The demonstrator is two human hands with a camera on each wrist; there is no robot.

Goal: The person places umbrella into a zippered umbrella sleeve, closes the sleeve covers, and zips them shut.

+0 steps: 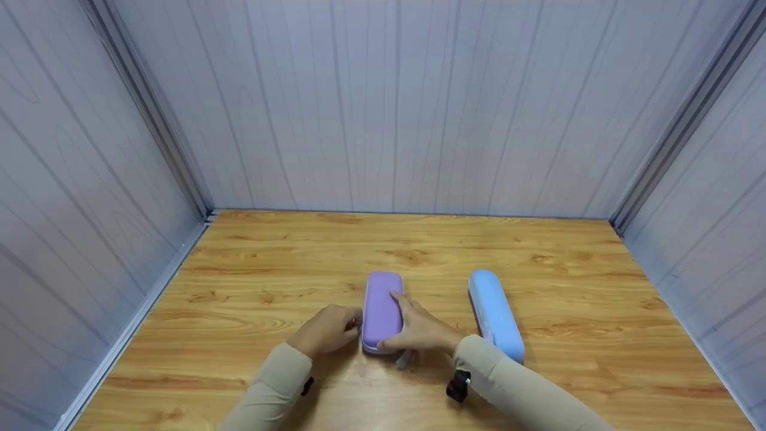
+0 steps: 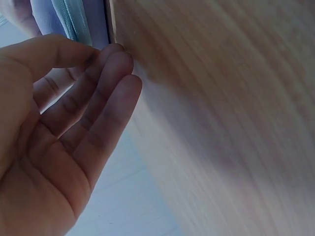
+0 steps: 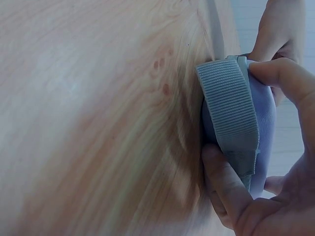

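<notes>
A purple zippered case (image 1: 380,306) lies lengthwise on the wooden table, its lid closed over the top. My right hand (image 1: 423,329) grips it from the right, thumb at the near end and fingers along the side. At that end a grey ribbed strap (image 3: 231,105) shows in the right wrist view, with fingers around it. My left hand (image 1: 326,329) is at the case's left side. In the left wrist view, its thumb and fingertips pinch together beside the pale zipper (image 2: 74,22); the zipper pull itself is hidden by the fingers.
A light blue case (image 1: 498,314) lies slanted to the right, close to my right forearm. Pale panel walls (image 1: 395,108) enclose the wooden table (image 1: 269,257) at the back and on both sides.
</notes>
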